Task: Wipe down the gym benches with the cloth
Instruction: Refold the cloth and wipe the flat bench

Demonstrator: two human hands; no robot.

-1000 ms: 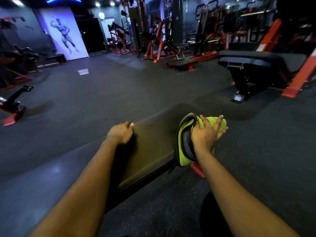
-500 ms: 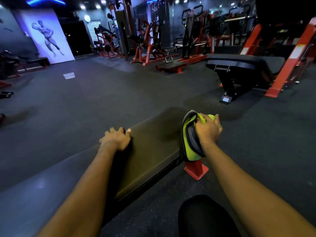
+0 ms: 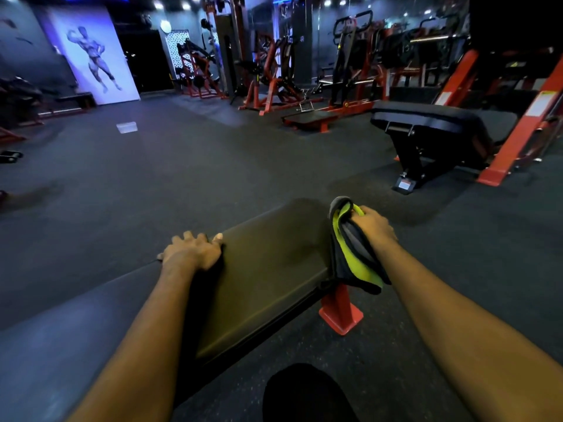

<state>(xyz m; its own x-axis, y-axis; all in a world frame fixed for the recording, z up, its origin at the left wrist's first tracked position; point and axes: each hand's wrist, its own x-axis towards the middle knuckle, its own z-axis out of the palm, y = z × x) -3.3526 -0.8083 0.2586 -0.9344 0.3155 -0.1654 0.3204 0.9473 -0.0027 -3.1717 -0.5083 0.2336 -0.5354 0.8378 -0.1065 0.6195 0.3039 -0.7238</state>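
A long black padded bench (image 3: 268, 269) runs from the lower left to the middle of the view. My left hand (image 3: 192, 251) presses on its far side edge, fingers curled over the pad. My right hand (image 3: 373, 226) grips a yellow-green and grey cloth (image 3: 353, 257) against the bench's end face, and the cloth hangs down over that end. A red bench foot (image 3: 341, 315) shows just below the cloth.
A second black bench (image 3: 432, 123) with red rack uprights (image 3: 518, 132) stands at the right. Red and black machines (image 3: 274, 80) line the back wall. Dark rubber floor (image 3: 182, 178) spreads to the left. My dark-clad knee (image 3: 304, 394) is at the bottom.
My right hand has closed tighter on the cloth and dragged it down the bench end, so it now hangs lower. The view has lifted and shifted, showing the red foot. My left hand has stayed.
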